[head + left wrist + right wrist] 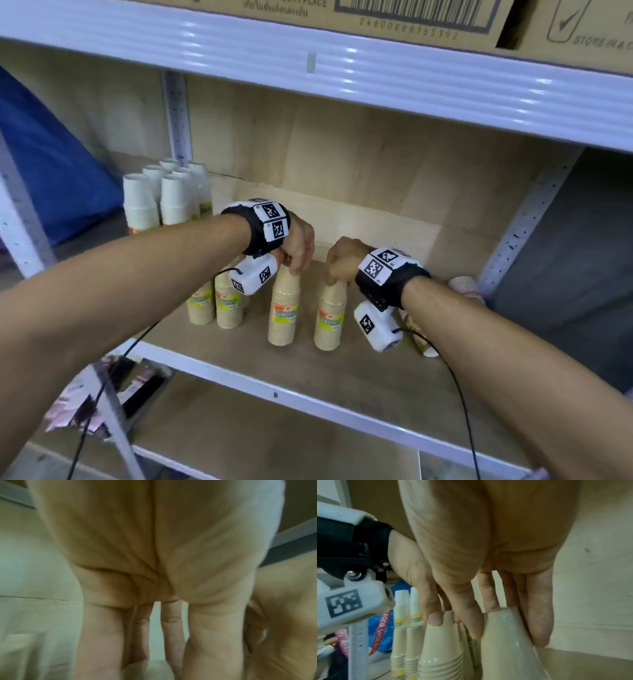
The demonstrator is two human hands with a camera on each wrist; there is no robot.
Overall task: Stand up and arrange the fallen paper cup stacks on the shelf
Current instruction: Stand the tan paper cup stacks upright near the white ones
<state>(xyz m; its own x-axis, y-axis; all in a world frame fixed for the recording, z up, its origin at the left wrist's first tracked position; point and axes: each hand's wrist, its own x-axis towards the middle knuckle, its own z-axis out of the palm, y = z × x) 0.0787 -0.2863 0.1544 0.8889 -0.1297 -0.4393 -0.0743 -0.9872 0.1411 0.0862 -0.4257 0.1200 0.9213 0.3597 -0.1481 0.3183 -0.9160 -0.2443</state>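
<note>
On the wooden shelf (342, 370) two beige paper cup stacks stand upright side by side, close but not touching. The left hand (297, 247) grips the top of the left beige stack (284, 308) from above, with the fingers curled down around its narrow end. The right hand (344, 259) holds the top of the right beige stack (329, 313) in the same way; in the right wrist view its fingers (537, 615) lie along the plastic-wrapped tip and the thumb presses the other side. The left wrist view is blurred and shows mostly the palm, so the hold there is judged mainly from the head view.

To the left of these, a pair of shorter beige stacks (215, 301) stands upright, partly hidden under the left wrist camera (253, 274). Further back at the left, a group of white cup stacks (164, 195) stands upright near the metal post (176, 116).

At the right end of the shelf, behind the right forearm, a patterned cup stack (467, 287) lies on its side, and another stack (419, 334), probably also fallen, lies near the right wrist camera (376, 325). Cardboard boxes (394, 17) sit on the upper shelf.
</note>
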